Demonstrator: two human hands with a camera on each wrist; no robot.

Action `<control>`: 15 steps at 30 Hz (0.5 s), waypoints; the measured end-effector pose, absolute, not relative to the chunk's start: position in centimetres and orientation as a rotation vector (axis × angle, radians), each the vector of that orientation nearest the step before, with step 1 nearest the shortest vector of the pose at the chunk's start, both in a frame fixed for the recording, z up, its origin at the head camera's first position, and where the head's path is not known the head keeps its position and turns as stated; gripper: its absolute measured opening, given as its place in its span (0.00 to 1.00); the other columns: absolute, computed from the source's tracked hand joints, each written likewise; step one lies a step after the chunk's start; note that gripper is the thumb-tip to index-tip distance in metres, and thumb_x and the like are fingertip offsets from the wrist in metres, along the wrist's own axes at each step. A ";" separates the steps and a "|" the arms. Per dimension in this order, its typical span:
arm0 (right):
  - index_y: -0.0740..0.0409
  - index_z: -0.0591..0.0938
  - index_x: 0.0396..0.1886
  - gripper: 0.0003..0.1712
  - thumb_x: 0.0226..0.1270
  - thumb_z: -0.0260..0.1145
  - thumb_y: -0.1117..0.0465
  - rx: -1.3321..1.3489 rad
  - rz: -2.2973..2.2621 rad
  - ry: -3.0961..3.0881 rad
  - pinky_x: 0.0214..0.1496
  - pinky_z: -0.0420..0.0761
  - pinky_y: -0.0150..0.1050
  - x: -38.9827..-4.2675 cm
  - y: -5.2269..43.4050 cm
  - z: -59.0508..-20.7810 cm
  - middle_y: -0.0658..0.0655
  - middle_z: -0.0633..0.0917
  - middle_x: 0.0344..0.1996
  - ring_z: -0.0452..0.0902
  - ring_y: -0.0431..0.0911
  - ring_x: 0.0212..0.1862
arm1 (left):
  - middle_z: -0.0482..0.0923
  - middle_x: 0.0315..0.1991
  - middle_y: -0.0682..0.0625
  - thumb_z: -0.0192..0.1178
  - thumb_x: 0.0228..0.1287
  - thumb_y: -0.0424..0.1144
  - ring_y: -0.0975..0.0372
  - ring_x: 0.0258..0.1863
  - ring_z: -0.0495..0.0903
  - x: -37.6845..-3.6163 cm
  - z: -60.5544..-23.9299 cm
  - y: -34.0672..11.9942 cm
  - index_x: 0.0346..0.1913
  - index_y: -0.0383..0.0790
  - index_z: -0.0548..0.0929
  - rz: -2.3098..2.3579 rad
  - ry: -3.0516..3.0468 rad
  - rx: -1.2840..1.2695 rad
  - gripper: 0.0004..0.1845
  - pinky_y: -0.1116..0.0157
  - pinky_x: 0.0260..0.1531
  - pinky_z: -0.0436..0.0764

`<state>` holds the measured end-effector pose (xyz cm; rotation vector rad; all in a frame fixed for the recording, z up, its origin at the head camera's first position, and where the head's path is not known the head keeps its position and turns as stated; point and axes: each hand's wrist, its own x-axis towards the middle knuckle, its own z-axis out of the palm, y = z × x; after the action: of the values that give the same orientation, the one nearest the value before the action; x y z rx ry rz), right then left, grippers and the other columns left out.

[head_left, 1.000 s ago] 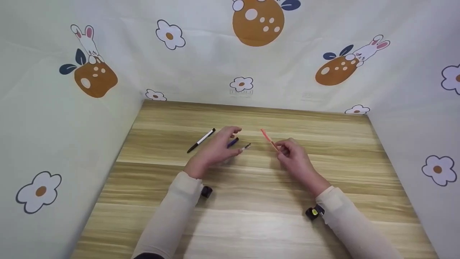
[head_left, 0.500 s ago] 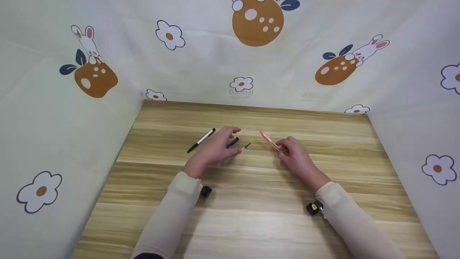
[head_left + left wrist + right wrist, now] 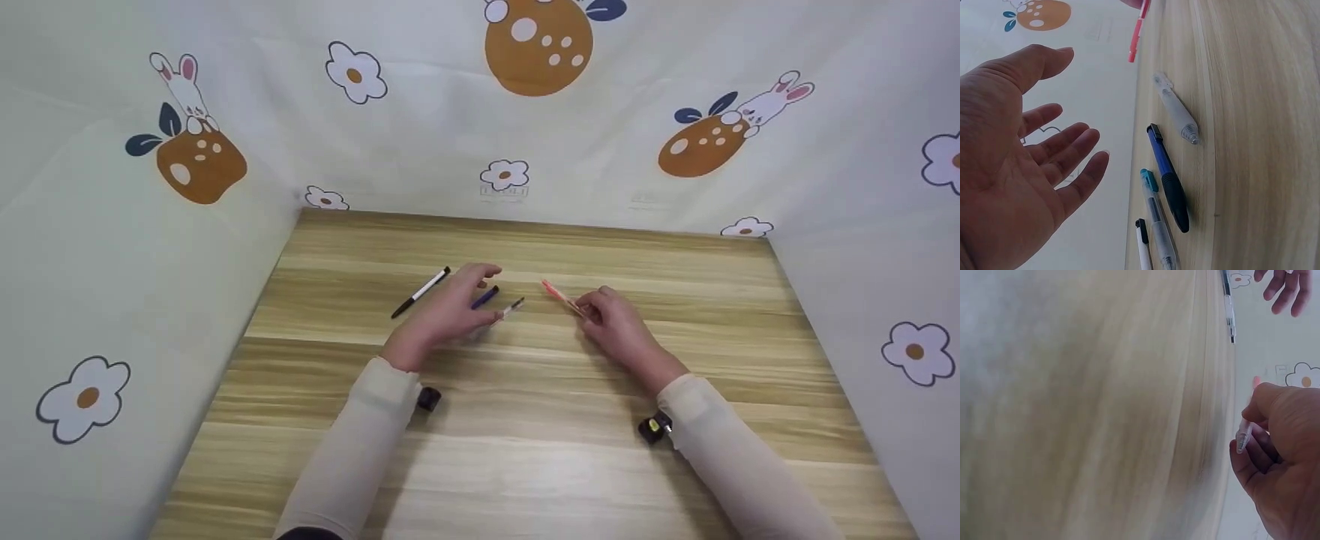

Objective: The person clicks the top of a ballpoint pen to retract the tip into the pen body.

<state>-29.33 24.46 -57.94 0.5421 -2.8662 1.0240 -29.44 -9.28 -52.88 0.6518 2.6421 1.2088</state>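
Note:
My right hand (image 3: 590, 310) pinches a red pen (image 3: 559, 294) by its near end, and the pen slants away to the left just above the wooden table (image 3: 525, 435). In the right wrist view the fingers (image 3: 1266, 410) curl round the pen's clear tip (image 3: 1243, 436). My left hand (image 3: 471, 297) hovers open, palm down, over a blue pen (image 3: 486, 297) and a clear pen (image 3: 513, 306). The left wrist view shows the open palm (image 3: 1027, 169) beside the clear pen (image 3: 1177, 110), the blue pen (image 3: 1168, 179), a teal-capped pen (image 3: 1157, 222) and the red pen (image 3: 1138, 34).
A white pen with a black tip (image 3: 420, 292) lies left of my left hand. Cloth walls printed with flowers and rabbits (image 3: 525, 135) close the table in at the back and on both sides. Bare wood stretches in front of my wrists.
The red pen's far end has dropped lower toward the table and my right hand has edged slightly forward. The left hand has stayed where it was.

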 end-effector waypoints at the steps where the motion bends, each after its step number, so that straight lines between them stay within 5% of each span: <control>1: 0.65 0.89 0.56 0.20 0.63 0.72 0.75 0.544 1.019 -2.870 0.45 0.77 0.45 -29.4 24.5 -58.0 0.55 0.80 0.39 0.75 0.48 0.41 | 0.70 0.78 0.45 0.75 0.73 0.42 0.51 0.74 0.74 -29.4 -52.9 -9.3 0.82 0.42 0.69 1.208 2.641 0.654 0.40 0.50 0.72 0.77; 15: 0.66 0.89 0.53 0.16 0.66 0.72 0.74 0.559 0.935 -2.949 0.42 0.75 0.44 -29.8 24.8 -58.2 0.55 0.79 0.36 0.74 0.49 0.39 | 0.72 0.78 0.46 0.75 0.73 0.44 0.52 0.74 0.75 -29.5 -53.1 -9.4 0.82 0.43 0.70 1.179 2.668 0.674 0.39 0.50 0.71 0.78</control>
<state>-29.84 24.78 -58.15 0.5592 -2.9485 0.9354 -29.50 -9.43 -53.14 0.6742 2.6681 1.1792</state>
